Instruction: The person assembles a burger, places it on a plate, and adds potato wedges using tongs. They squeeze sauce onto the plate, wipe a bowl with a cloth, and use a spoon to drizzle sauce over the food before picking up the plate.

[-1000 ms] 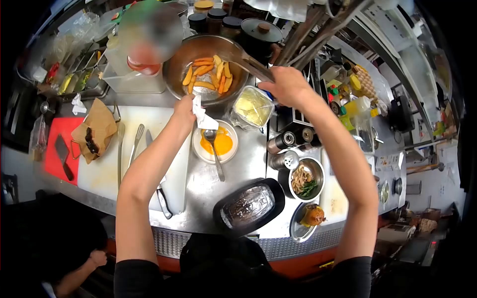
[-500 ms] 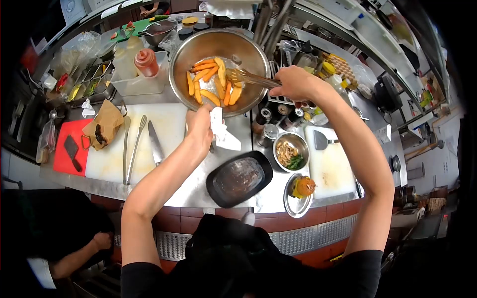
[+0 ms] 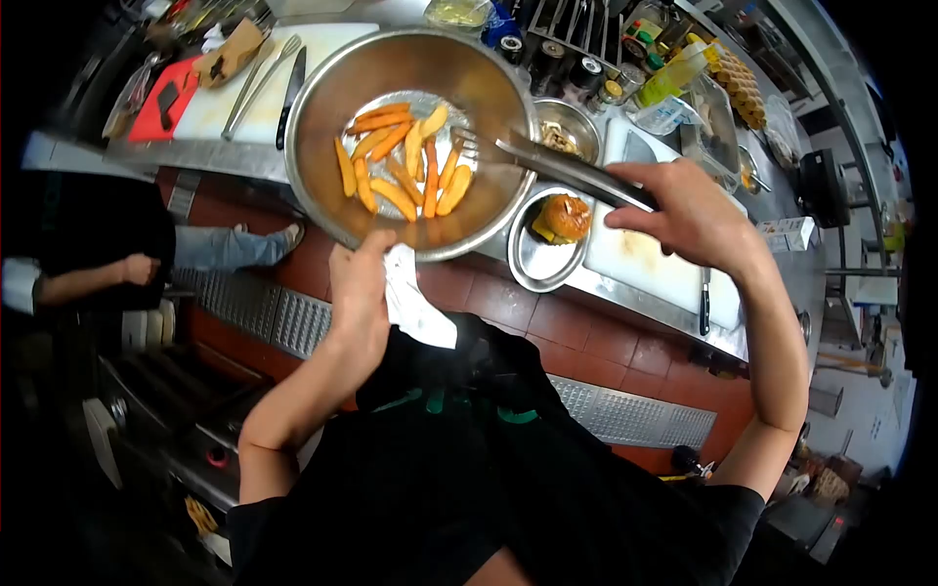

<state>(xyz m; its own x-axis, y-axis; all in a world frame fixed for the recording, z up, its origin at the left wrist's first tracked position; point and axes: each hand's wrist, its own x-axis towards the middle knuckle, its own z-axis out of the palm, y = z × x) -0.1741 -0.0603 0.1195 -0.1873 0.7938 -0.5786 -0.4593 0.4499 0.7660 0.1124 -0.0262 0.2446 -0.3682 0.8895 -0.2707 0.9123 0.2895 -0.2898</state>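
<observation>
My left hand (image 3: 360, 293) is closed on the near rim of a large steel mixing bowl (image 3: 315, 117), with a white cloth or paper (image 3: 415, 308) hanging beside the fingers. Orange and yellow potato wedges (image 3: 430, 176) lie in the bottom of the bowl. Metal tongs (image 3: 576, 176) are gripped in my right hand (image 3: 684, 215). Their tips reach over the right side of the bowl, close to the wedges. To the right of the bowl, a burger (image 3: 565, 217) sits on an oval metal dish (image 3: 542, 269).
White cutting boards (image 3: 625, 249) lie on both sides. A knife (image 3: 295, 93) and a whisk (image 3: 266, 86) rest on the left one, beside a red board (image 3: 147, 112). A smaller steel bowl (image 3: 583, 127) is partly hidden. Another person (image 3: 88, 244) stands at left.
The mixing bowl has come toward me, off the back of the counter, and the wedges with it. My right hand still holds the tongs over it. The view has turned and tilted down.
</observation>
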